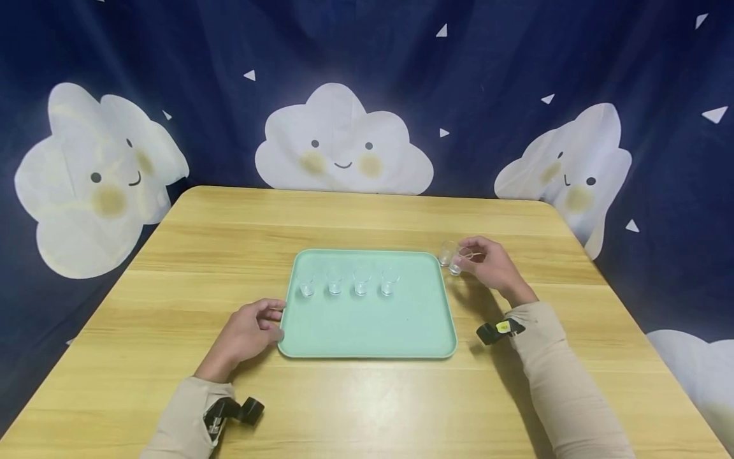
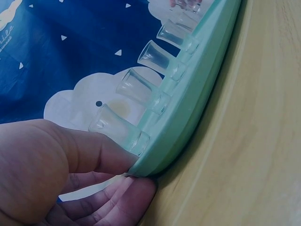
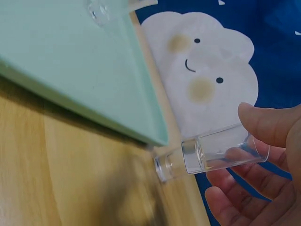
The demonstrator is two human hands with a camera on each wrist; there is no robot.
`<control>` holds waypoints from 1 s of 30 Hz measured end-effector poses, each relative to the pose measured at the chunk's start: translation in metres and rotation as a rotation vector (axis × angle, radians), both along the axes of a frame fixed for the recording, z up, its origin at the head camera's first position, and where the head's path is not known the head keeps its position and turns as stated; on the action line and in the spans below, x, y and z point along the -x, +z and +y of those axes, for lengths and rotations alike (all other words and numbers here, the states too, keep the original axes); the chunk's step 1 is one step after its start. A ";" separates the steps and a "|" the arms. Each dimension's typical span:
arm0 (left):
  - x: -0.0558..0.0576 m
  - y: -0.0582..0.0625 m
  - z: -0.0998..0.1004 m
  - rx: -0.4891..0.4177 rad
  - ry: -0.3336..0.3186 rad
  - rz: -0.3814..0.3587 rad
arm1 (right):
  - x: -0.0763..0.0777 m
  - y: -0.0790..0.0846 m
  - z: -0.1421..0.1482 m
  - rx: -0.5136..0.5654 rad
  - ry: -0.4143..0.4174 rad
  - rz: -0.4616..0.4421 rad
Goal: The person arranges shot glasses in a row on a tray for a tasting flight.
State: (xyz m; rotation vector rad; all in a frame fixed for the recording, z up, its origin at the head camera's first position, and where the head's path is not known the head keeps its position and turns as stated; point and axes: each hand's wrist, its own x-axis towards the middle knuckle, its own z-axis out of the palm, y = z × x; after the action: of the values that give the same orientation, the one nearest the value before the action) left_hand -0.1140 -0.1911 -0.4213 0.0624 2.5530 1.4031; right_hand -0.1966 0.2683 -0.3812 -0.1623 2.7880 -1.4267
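My right hand grips a small clear shot glass near its rim, thumb on one side and fingers on the other. Just beyond it, a second clear glass stands by the far right corner of a mint-green tray. Several matching glasses stand in a row across the tray's left and middle part, from the leftmost glass to the rightmost glass. At the tray's left edge, my left hand pinches the rim, thumb above and fingers below in the left wrist view.
Under the tray is a light wooden table with rounded far corners. Behind it hangs a dark blue curtain with smiling white clouds and small triangles. Each beige sleeve carries a black wrist camera, such as the left camera.
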 end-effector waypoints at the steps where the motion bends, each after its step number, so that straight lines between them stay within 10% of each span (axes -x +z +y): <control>1: 0.000 0.000 0.000 -0.005 0.002 -0.003 | 0.000 0.001 -0.001 0.007 0.005 0.005; 30: -0.002 0.000 -0.001 0.003 -0.006 0.010 | -0.009 0.010 -0.051 0.005 0.164 0.121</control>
State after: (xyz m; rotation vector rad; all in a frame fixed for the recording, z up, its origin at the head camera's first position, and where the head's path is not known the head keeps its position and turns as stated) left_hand -0.1125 -0.1920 -0.4215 0.0762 2.5608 1.4000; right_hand -0.1873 0.2174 -0.3714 -0.4811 2.7869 -1.4315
